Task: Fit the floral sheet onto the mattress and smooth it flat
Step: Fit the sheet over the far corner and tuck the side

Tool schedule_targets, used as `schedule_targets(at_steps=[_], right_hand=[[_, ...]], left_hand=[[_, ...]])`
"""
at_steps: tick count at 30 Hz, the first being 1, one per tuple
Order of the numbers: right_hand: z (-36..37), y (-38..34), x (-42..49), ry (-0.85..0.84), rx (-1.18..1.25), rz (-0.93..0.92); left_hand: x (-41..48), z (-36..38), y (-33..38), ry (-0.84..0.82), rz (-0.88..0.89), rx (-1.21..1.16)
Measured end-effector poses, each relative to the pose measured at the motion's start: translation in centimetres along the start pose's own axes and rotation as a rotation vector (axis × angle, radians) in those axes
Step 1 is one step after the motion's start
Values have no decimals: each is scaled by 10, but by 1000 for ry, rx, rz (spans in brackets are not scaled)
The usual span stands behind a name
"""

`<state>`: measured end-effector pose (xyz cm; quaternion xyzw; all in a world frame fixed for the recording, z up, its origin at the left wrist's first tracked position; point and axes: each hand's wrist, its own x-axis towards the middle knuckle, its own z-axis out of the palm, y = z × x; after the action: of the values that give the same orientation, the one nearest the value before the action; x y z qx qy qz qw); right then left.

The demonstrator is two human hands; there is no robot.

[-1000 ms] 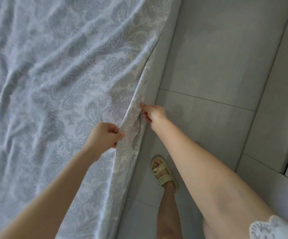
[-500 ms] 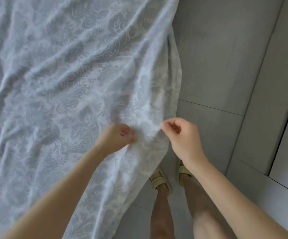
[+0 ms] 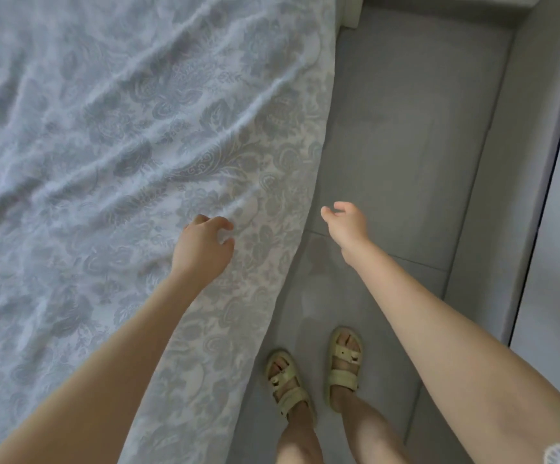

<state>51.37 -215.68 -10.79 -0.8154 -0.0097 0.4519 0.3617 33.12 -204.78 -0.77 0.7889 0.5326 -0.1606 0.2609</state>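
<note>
The floral sheet (image 3: 104, 145) fills the left and centre of the frame, spread over the mattress (which it hides entirely). It is far from flat: long creases run diagonally from lower left toward upper right. Its right border hangs over the side of the bed toward the grey tiled floor (image 3: 406, 145).

Just left of centre, the left hand (image 3: 201, 249) is over the sheet near that border, fingers loosely curled and holding nothing. I cannot tell whether the fingertips touch the cloth. Right of centre, the right hand (image 3: 347, 226) hangs over the floor, apart from the sheet, its fingers also slack and empty. Lower down, pale sandals (image 3: 344, 360) stand on the tiles beside the bed.

The step in hand looks like smoothing. To do it well, I would flatten the left palm and sweep across the creases toward the border, not along them. The right hand could then take the hanging edge and draw it down evenly, so the slack leaves the top instead of bunching.
</note>
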Motion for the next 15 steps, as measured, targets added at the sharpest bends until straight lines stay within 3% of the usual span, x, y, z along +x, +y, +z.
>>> schedule_targets(at_steps=[5, 10, 15], right_hand=[[-11, -49, 27, -11, 177, 50], [-22, -106, 67, -157, 378, 209], [-16, -178, 133, -110, 553, 192]], left_hand=[[35, -26, 31, 53, 64, -13], [95, -63, 70, 101, 135, -9], [174, -98, 115, 98, 227, -39]])
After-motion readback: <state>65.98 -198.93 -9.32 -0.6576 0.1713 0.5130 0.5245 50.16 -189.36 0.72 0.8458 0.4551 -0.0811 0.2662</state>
